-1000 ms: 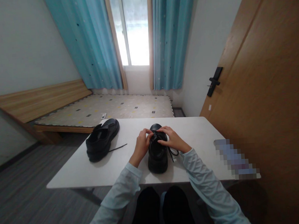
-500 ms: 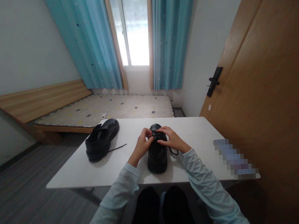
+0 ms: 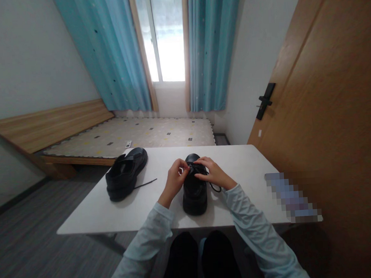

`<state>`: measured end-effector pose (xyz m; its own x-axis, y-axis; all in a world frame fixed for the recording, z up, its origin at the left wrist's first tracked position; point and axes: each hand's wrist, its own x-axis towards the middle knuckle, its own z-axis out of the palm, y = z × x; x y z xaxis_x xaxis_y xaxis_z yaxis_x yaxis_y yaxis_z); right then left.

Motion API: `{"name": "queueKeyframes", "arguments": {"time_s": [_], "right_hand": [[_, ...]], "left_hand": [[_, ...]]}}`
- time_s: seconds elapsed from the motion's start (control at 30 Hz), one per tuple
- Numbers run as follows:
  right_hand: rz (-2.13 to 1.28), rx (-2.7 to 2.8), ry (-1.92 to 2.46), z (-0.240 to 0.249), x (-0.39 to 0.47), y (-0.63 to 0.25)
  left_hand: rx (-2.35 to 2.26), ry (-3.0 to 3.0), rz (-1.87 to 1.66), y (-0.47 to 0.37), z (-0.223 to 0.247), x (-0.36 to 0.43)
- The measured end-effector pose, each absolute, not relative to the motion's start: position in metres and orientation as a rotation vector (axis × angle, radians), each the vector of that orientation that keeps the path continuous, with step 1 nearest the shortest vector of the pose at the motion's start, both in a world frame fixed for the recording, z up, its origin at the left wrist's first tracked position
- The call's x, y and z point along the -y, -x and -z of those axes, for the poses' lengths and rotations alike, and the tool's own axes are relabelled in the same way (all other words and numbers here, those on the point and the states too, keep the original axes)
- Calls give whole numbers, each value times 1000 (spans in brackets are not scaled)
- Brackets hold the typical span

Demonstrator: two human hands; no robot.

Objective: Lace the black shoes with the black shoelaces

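Note:
A black lace-up shoe (image 3: 195,193) stands on the white table (image 3: 165,218), its toe pointing away from me. My left hand (image 3: 177,176) is at the left of its lacing, thumb and fingertips pinched together on a black lace. From the right, my right hand (image 3: 213,173) grips the laces and upper of the shoe with thumb and fingers. A loose lace loop (image 3: 216,188) hangs on the right side. The second black shoe (image 3: 123,178) rests at the table's left, one lace end (image 3: 147,183) lying out to its right.
A pixelated flat item (image 3: 291,195) lies at the table's right edge. Beyond the table is a bed (image 3: 160,130) with a small white object (image 3: 128,144) on it. A wooden door (image 3: 321,105) stands on the right.
My left hand's fingers have shifted slightly on the lace, the thumb drawing closer to the fingertips. My right hand and both shoes look almost unmoved.

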<state>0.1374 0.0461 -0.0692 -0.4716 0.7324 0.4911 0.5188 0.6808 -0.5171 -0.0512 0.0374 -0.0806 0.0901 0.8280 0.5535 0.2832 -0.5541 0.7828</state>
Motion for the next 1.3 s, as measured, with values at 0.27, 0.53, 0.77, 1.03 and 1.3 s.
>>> {"name": "queueKeyframes", "arguments": {"time_s": [0.27, 0.53, 0.77, 1.03, 1.3], "right_hand": [[-391, 2183, 949, 70, -47, -138], [-396, 2187, 963, 70, -47, -137], [-388, 2192, 956, 69, -47, -137], [-390, 2188, 960, 67, -46, -136], [-395, 2190, 971, 68, -46, -137]], "left_hand": [[-1120, -1867, -1462, 53, 80, -37], [-1204, -1960, -1523, 52, 80, -37], [-1448, -1965, -1667, 58, 82, -38], [-1378, -1849, -1713, 57, 83, -37], [-1160, -1615, -1700, 59, 85, -38]]}}
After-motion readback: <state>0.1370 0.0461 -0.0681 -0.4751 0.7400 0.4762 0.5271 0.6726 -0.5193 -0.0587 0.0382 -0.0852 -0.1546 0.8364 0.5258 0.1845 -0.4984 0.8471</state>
